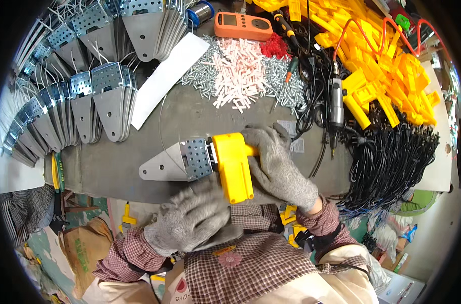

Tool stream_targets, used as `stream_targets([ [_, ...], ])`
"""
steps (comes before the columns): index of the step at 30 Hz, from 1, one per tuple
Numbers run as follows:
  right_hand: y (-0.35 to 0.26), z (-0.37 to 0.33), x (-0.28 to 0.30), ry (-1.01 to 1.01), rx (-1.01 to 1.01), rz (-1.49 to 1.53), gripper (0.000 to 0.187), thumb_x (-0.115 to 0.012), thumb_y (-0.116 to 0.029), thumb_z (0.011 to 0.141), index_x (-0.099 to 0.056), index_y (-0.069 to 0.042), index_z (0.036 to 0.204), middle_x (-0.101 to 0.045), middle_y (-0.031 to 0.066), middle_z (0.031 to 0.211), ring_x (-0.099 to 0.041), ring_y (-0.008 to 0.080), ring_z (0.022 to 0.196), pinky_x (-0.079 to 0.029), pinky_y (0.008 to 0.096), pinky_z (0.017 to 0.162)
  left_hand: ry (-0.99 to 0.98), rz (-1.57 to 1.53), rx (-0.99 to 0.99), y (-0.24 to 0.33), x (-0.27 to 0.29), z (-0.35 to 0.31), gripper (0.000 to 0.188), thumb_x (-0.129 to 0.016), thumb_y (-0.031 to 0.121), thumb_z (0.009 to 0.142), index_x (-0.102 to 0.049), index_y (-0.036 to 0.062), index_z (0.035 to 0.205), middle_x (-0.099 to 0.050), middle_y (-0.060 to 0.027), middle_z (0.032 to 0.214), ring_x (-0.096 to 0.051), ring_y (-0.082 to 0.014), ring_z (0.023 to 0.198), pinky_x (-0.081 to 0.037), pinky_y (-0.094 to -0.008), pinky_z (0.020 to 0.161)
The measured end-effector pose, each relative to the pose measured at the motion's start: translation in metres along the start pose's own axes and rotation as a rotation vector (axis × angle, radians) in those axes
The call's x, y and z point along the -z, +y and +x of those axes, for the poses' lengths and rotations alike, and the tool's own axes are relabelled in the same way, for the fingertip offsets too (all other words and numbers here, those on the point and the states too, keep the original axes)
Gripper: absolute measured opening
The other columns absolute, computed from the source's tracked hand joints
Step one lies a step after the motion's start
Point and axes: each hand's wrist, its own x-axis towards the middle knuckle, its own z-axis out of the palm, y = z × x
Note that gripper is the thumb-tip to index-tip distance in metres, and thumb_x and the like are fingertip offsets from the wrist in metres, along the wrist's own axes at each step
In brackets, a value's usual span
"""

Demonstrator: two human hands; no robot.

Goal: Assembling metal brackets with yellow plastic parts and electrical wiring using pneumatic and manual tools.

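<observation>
A yellow plastic handle housing (233, 169) is joined to a tapered grey metal plate (164, 164) with a perforated metal bracket (199, 159). The plate points left, above the worktable. My right hand (281, 164), in a grey knit glove, is closed on the housing's right side, its fingers on the short yellow stub there. My left hand (192, 220), gloved the same way, is just below and left of the housing. Its fingers are somewhat blurred but spread, with the thumb apart, and nothing shows in them. Whether its fingertips touch the housing is unclear.
Rows of grey plates with brackets (109, 99) stand at the left beside a white strip (169, 81). Behind lie screws (200, 68), pale pink sleeves (238, 68) and an orange meter (243, 26). An air screwdriver (337, 104), yellow housings (387, 71) and black cords (392, 162) occupy the right.
</observation>
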Motion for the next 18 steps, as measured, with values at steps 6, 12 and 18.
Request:
stream_targets([
  [6, 0.021, 0.037, 0.044, -0.264, -0.183, -0.008, 0.024, -0.055, -0.023, 0.099, -0.064, -0.003, 0.109, -0.064, 0.0191, 0.085, -0.066, 0.0387, 0.085, -0.053, 0.0455, 0.075, 0.111, 0.34, 0.152, -0.001, -0.007, 0.029, 0.063, -0.072, 0.035, 0.085, -0.055, 0.0134, 0.141, -0.048, -0.007, 0.151, -0.043, -0.0246, 0.14, -0.029, -0.0478, 0.118],
  [12, 0.049, 0.023, 0.011, -0.001, -0.095, -0.191, 0.032, -0.058, -0.035, 0.096, -0.066, -0.004, 0.091, -0.066, 0.0189, 0.077, -0.069, 0.0383, 0.074, -0.056, 0.0489, 0.066, 0.121, 0.347, 0.078, 0.027, 0.054, 0.12, 0.087, -0.06, 0.058, 0.092, -0.038, -0.0023, 0.151, -0.043, -0.0225, 0.152, -0.035, -0.0397, 0.144, -0.019, -0.0554, 0.122],
  [18, 0.037, 0.086, 0.025, -0.098, 0.026, -0.098, 0.019, -0.058, -0.018, 0.093, -0.062, -0.001, 0.101, -0.065, 0.0207, 0.092, -0.068, 0.0384, 0.089, -0.055, 0.0485, 0.078, 0.087, 0.216, 0.772, -0.048, 0.072, 0.135, 0.048, -0.067, 0.038, 0.092, -0.061, 0.0018, 0.124, -0.068, -0.0219, 0.113, -0.068, -0.0345, 0.102, -0.055, -0.0427, 0.087],
])
